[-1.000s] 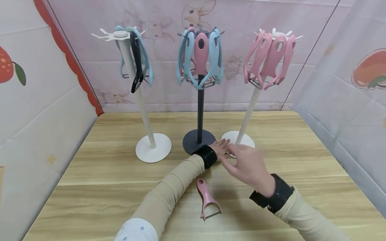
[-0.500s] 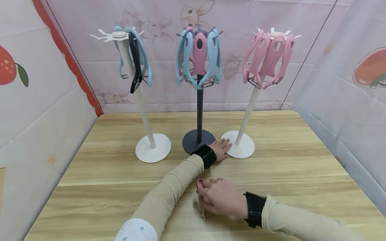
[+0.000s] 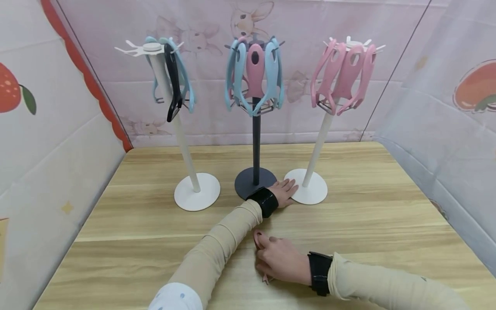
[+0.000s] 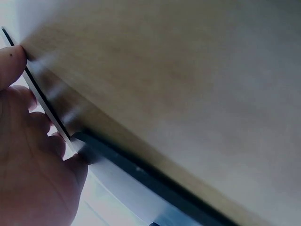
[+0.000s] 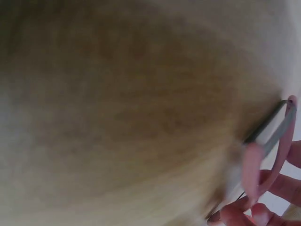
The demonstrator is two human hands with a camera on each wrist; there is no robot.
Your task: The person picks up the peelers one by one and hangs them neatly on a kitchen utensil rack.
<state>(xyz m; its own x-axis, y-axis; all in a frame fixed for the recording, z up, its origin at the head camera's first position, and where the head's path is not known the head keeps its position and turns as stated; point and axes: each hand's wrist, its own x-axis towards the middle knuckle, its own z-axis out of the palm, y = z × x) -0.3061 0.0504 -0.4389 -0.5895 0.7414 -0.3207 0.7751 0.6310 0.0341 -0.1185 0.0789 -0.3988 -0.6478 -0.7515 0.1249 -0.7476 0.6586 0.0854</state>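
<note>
My right hand (image 3: 284,260) grips a pink peeler (image 3: 257,237) near the front middle of the wooden table, fingers curled round it. Most of the peeler is hidden by the hand; its handle end pokes out. In the right wrist view, the forked end and blade of the peeler (image 5: 283,148) show beside the fingers. Farther back, my left hand (image 3: 282,193) lies with straight, spread fingers, the fingertips on the edge of the right white stand's base (image 3: 315,191). Pink peelers (image 3: 345,75) hang from that stand's hooks.
A dark stand (image 3: 256,137) in the middle holds several blue and pink peelers (image 3: 255,71). The left white stand (image 3: 186,150) carries blue peelers (image 3: 186,82) and a black peeler (image 3: 174,82); some of its hooks (image 3: 131,49) are bare. Printed cloth walls surround the table.
My right hand has come down from near the right stand's base to the pink peeler on the table and taken hold of it. My left hand has stayed where it was.
</note>
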